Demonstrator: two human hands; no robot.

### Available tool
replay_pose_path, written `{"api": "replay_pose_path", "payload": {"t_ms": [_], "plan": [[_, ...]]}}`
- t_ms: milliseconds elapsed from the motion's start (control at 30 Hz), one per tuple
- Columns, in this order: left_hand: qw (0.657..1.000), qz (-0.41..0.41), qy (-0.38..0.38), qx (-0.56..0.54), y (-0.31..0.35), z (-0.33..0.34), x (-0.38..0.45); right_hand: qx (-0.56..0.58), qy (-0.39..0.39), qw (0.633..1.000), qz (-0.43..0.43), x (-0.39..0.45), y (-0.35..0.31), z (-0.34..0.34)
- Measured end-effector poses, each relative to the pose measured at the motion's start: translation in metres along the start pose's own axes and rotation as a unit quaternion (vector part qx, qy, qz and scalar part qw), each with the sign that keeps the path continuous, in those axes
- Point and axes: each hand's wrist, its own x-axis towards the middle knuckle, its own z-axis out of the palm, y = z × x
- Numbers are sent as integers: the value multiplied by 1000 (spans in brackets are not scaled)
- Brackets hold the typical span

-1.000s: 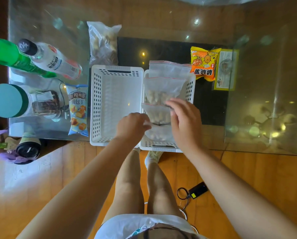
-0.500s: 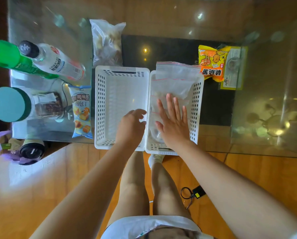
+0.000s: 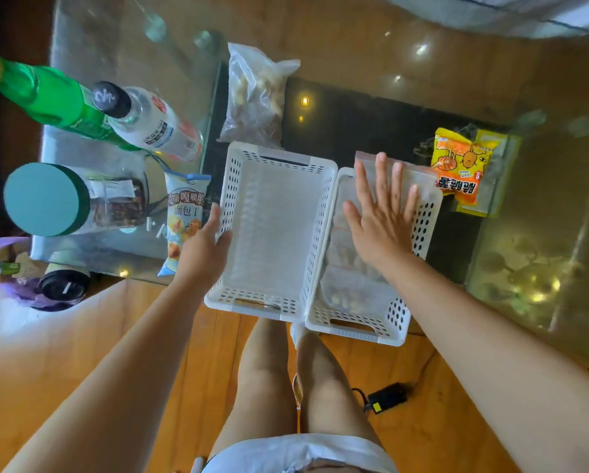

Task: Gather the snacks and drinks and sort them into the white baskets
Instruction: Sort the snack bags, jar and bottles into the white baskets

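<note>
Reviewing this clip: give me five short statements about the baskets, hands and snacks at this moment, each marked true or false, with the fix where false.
1. The left basket has nothing in it. True.
2. The right hand grips the orange snack packet. False: it lies flat and open over the clear zip bags in the right basket; the packet lies on the table beyond.
3. The left hand is at the left basket's outer wall, beside the blue snack packet. True.
4. The green bottle is in a basket. False: it is on the table, left.
5. A bag of nuts lies beyond the left basket. True.
</note>
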Motion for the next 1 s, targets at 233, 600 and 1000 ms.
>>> {"api": "replay_pose_path", "payload": {"t_ms": [233, 600, 1000], "plan": [[999, 10, -37, 7, -4, -13, 13, -19, -51, 999, 5, 10, -1, 2], [997, 23, -31, -69, 6, -15, 50, 46, 16, 994, -101, 108, -85, -49], [994, 69, -61, -59, 5, -11, 66, 143, -77, 986, -44, 221, -145, -52]]}}
